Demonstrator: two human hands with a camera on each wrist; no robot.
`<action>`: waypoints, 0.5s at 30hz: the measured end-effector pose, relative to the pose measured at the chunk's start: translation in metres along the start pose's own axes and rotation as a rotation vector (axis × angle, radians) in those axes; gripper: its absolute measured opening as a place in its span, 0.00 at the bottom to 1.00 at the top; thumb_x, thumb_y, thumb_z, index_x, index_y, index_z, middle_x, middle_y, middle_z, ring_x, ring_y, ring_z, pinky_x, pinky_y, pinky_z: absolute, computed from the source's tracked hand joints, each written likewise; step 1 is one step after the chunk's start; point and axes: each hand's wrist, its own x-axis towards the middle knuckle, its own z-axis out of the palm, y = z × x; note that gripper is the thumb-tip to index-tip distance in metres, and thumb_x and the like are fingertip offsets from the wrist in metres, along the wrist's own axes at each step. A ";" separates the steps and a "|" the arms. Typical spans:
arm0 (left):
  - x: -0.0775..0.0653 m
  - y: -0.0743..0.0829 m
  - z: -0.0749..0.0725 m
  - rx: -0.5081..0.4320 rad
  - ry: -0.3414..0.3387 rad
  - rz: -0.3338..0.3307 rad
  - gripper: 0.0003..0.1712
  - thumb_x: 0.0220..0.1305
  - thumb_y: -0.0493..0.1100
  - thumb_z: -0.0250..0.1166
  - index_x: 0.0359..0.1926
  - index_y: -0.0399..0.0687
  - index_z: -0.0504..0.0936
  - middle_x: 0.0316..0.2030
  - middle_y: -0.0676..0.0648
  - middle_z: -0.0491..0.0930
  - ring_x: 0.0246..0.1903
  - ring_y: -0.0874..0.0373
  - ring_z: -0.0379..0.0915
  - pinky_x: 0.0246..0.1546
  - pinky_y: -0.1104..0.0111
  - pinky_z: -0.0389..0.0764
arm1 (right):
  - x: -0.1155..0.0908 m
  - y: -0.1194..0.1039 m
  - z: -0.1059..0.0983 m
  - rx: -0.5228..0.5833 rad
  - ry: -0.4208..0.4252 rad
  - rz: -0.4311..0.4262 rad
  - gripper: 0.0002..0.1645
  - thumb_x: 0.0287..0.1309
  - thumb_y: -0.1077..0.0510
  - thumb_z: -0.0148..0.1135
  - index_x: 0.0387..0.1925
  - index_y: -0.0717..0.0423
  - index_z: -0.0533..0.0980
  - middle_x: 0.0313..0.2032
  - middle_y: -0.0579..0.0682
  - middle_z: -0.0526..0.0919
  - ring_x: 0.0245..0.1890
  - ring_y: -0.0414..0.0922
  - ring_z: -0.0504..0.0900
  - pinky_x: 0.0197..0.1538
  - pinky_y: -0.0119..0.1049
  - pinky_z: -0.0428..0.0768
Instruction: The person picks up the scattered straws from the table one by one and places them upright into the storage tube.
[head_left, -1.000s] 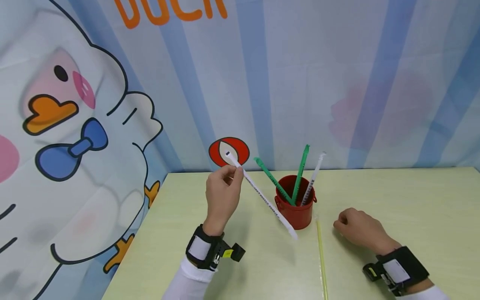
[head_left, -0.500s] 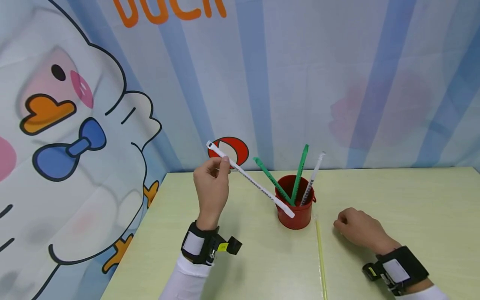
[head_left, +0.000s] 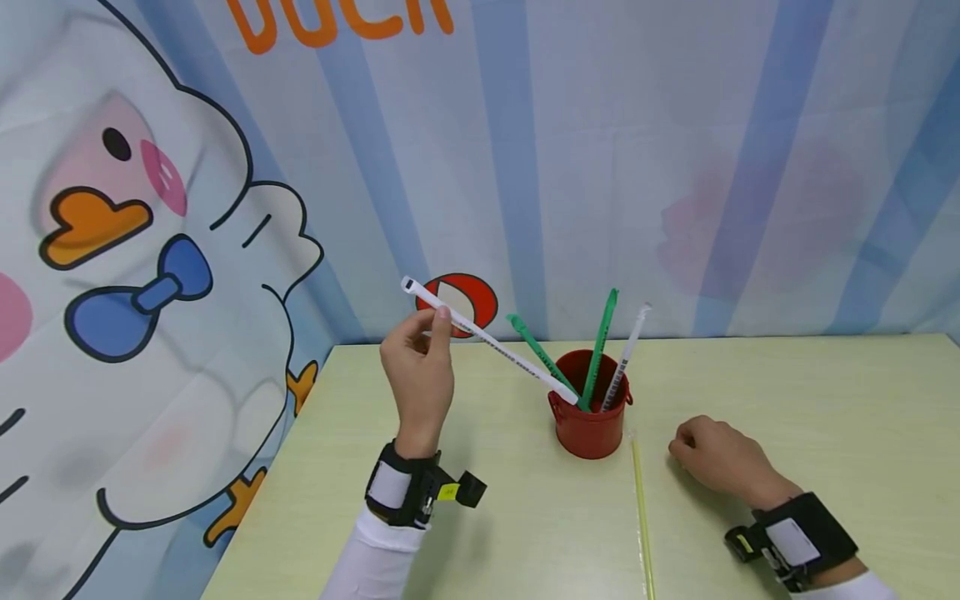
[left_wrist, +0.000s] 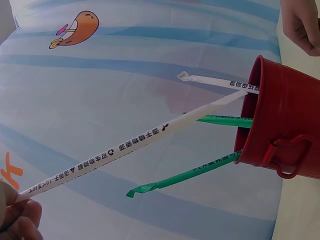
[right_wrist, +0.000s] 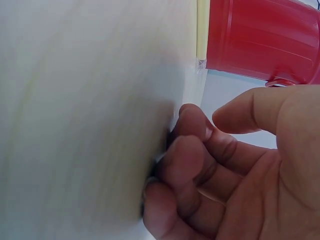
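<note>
My left hand [head_left: 420,375] pinches a white paper-wrapped straw [left_wrist: 125,147] with printed text near its upper end. The straw slants down to the right, its lower tip right at the mouth of a small red bucket [head_left: 590,435]. Inside the bucket lean two green wrapped straws [head_left: 603,342] and another white wrapped straw [head_left: 628,354]. To the right of the bucket, my right hand [head_left: 723,458] rests on the table with loosely curled fingers. In the right wrist view its fingers [right_wrist: 182,160] hold nothing.
A yellow straw [head_left: 642,517] in clear wrap lies on the pale wooden table [head_left: 825,417], between the bucket and my right hand. A printed cloth backdrop [head_left: 600,167] with a duck cartoon stands along the table's far edge.
My left hand has moved left and upward with the white straw. The straw's lower tip has risen from in front of the bucket to its rim. My right hand stays put.
</note>
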 end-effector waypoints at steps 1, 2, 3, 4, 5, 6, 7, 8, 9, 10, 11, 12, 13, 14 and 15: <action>0.000 0.000 0.001 -0.001 -0.002 0.001 0.13 0.73 0.42 0.62 0.38 0.36 0.88 0.30 0.38 0.84 0.17 0.59 0.59 0.20 0.70 0.61 | 0.000 0.000 0.000 0.001 0.002 -0.003 0.18 0.65 0.58 0.53 0.17 0.51 0.69 0.16 0.43 0.62 0.18 0.41 0.64 0.25 0.36 0.59; -0.001 0.000 0.002 -0.003 -0.005 0.002 0.13 0.73 0.42 0.62 0.38 0.36 0.88 0.30 0.38 0.84 0.17 0.59 0.59 0.20 0.70 0.61 | 0.000 0.000 0.000 0.002 0.003 -0.004 0.18 0.65 0.58 0.53 0.17 0.51 0.69 0.16 0.42 0.61 0.18 0.41 0.63 0.25 0.36 0.59; -0.001 0.000 0.002 -0.007 -0.008 0.002 0.13 0.73 0.42 0.62 0.38 0.36 0.88 0.30 0.38 0.84 0.17 0.59 0.59 0.19 0.71 0.61 | 0.000 0.000 0.000 0.002 0.004 -0.006 0.18 0.65 0.58 0.53 0.17 0.51 0.69 0.16 0.42 0.61 0.18 0.41 0.63 0.25 0.36 0.59; -0.002 0.000 0.003 -0.012 -0.014 0.003 0.13 0.73 0.42 0.62 0.38 0.36 0.88 0.30 0.38 0.84 0.17 0.59 0.59 0.19 0.71 0.61 | 0.000 -0.001 0.000 0.002 0.003 -0.004 0.18 0.65 0.59 0.54 0.17 0.51 0.69 0.16 0.42 0.61 0.18 0.41 0.63 0.25 0.36 0.60; -0.003 0.000 0.004 -0.019 -0.018 0.002 0.13 0.73 0.42 0.62 0.38 0.36 0.88 0.30 0.38 0.84 0.16 0.60 0.60 0.19 0.71 0.62 | 0.000 -0.001 0.000 0.002 0.003 -0.003 0.18 0.65 0.59 0.54 0.17 0.51 0.69 0.16 0.42 0.61 0.18 0.41 0.64 0.25 0.36 0.60; -0.003 -0.001 0.005 -0.025 -0.022 0.001 0.13 0.73 0.42 0.62 0.38 0.36 0.88 0.30 0.37 0.84 0.16 0.60 0.60 0.19 0.71 0.63 | 0.000 -0.002 0.000 0.002 0.002 -0.002 0.17 0.65 0.59 0.54 0.18 0.52 0.70 0.16 0.43 0.62 0.18 0.41 0.64 0.25 0.36 0.60; -0.004 -0.001 0.006 -0.030 -0.024 -0.001 0.13 0.73 0.42 0.62 0.38 0.36 0.88 0.30 0.37 0.85 0.16 0.60 0.61 0.18 0.72 0.63 | -0.001 -0.002 -0.001 0.002 0.001 -0.002 0.17 0.65 0.59 0.54 0.18 0.52 0.71 0.16 0.43 0.62 0.18 0.41 0.64 0.25 0.36 0.60; -0.005 -0.001 0.007 -0.036 -0.027 -0.003 0.13 0.73 0.42 0.62 0.39 0.36 0.88 0.30 0.36 0.85 0.16 0.60 0.61 0.18 0.72 0.64 | -0.001 -0.003 -0.001 0.002 -0.001 0.002 0.16 0.65 0.59 0.54 0.19 0.53 0.72 0.16 0.43 0.63 0.19 0.41 0.64 0.25 0.36 0.60; -0.006 -0.001 0.008 -0.039 -0.032 -0.004 0.13 0.73 0.42 0.62 0.39 0.36 0.88 0.30 0.36 0.85 0.15 0.61 0.62 0.18 0.72 0.65 | -0.001 -0.003 -0.001 0.001 -0.003 0.005 0.16 0.65 0.59 0.54 0.20 0.53 0.73 0.17 0.43 0.63 0.19 0.41 0.65 0.25 0.36 0.61; -0.006 -0.001 0.009 -0.037 -0.037 -0.005 0.13 0.73 0.42 0.62 0.39 0.37 0.88 0.30 0.36 0.85 0.15 0.61 0.63 0.18 0.72 0.66 | -0.001 -0.003 -0.001 0.000 -0.006 0.009 0.15 0.65 0.59 0.54 0.21 0.54 0.73 0.17 0.43 0.63 0.19 0.41 0.65 0.25 0.36 0.61; -0.008 -0.002 0.010 -0.036 -0.041 -0.006 0.13 0.73 0.42 0.62 0.40 0.37 0.88 0.30 0.37 0.85 0.15 0.61 0.63 0.17 0.72 0.66 | -0.001 -0.003 -0.001 -0.001 -0.008 0.011 0.14 0.65 0.59 0.54 0.21 0.54 0.74 0.17 0.43 0.64 0.19 0.41 0.65 0.26 0.36 0.61; -0.009 -0.002 0.011 -0.033 -0.048 -0.006 0.13 0.73 0.42 0.63 0.40 0.37 0.88 0.30 0.37 0.84 0.15 0.61 0.64 0.17 0.72 0.66 | -0.001 -0.003 -0.001 -0.001 -0.009 0.011 0.14 0.65 0.59 0.54 0.22 0.54 0.74 0.17 0.44 0.64 0.19 0.42 0.65 0.26 0.36 0.61; -0.010 -0.002 0.012 -0.031 -0.057 -0.005 0.13 0.73 0.43 0.63 0.40 0.37 0.88 0.30 0.37 0.84 0.15 0.61 0.64 0.16 0.72 0.66 | -0.001 -0.003 -0.001 -0.002 -0.009 0.012 0.14 0.65 0.59 0.54 0.22 0.54 0.74 0.17 0.44 0.64 0.19 0.42 0.65 0.26 0.37 0.61; -0.011 -0.002 0.013 -0.028 -0.066 -0.006 0.13 0.73 0.42 0.63 0.40 0.37 0.88 0.30 0.38 0.84 0.15 0.62 0.64 0.16 0.72 0.66 | -0.001 -0.003 -0.001 -0.003 -0.011 0.014 0.14 0.65 0.59 0.54 0.22 0.54 0.74 0.17 0.44 0.64 0.19 0.42 0.65 0.26 0.37 0.61; -0.013 -0.003 0.014 -0.021 -0.074 -0.008 0.13 0.73 0.42 0.63 0.40 0.37 0.88 0.30 0.39 0.83 0.15 0.62 0.65 0.16 0.72 0.66 | -0.001 -0.003 -0.001 -0.003 -0.011 0.012 0.14 0.65 0.59 0.54 0.22 0.54 0.74 0.17 0.44 0.64 0.19 0.42 0.65 0.26 0.37 0.61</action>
